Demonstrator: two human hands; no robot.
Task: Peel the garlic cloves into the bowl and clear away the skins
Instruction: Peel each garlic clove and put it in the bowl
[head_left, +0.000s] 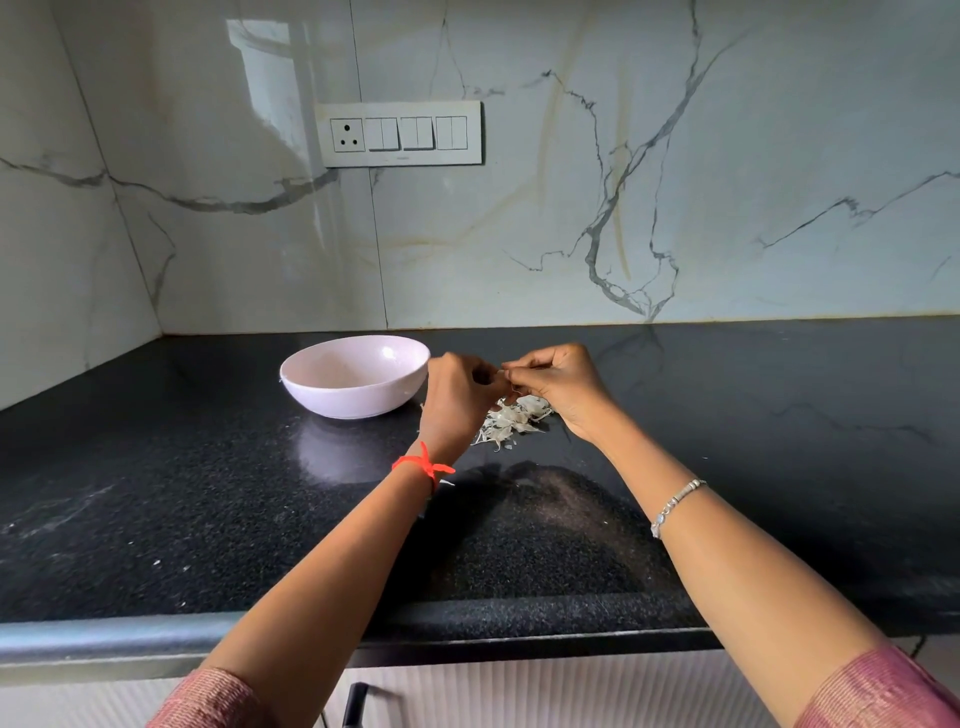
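Head view: left hand (457, 395) and right hand (558, 387) pinch a garlic clove (503, 372) (barely visible) right of the pale pink round bowl (353, 400), so papery white skins (511, 418) pile beneath.

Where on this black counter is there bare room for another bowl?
Bare black granite counter lies right of the right hand and between the pale pink bowl and the near edge. Crowded at the white garlic skins by the left hand.
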